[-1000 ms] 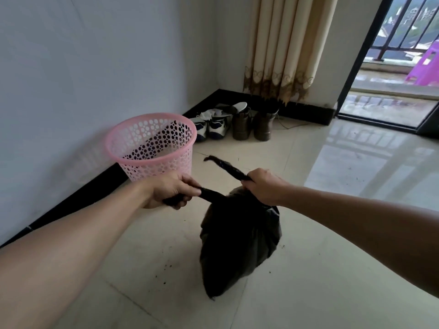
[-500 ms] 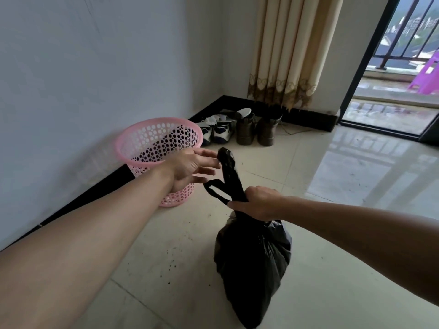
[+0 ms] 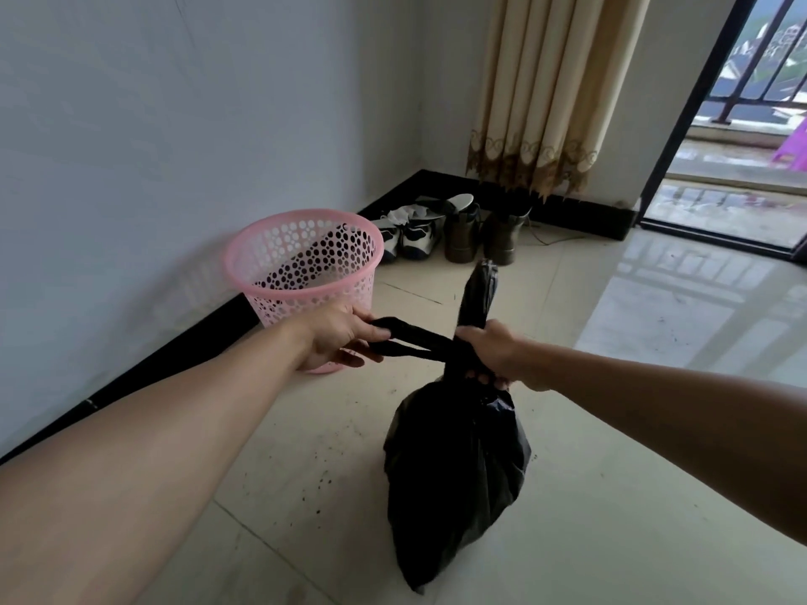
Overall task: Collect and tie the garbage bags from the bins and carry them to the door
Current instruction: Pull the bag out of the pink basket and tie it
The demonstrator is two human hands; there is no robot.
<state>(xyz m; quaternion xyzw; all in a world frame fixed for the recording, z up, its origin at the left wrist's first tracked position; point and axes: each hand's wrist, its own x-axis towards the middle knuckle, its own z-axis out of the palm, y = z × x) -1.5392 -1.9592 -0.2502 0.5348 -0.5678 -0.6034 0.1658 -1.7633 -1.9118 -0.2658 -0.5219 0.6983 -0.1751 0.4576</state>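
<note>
While the black garbage bag (image 3: 454, 473) hung under my hands, left hand (image 3: 336, 338) gripped one strip, right hand (image 3: 489, 351) clenched its neck; pink bin (image 3: 301, 264) sat beyond the left.

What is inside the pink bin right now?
The pink bin looks empty: its perforated inner wall shows, with no liner. Its very bottom is hidden by the near rim and the left hand. The black bag is out, held by both hands.
</note>
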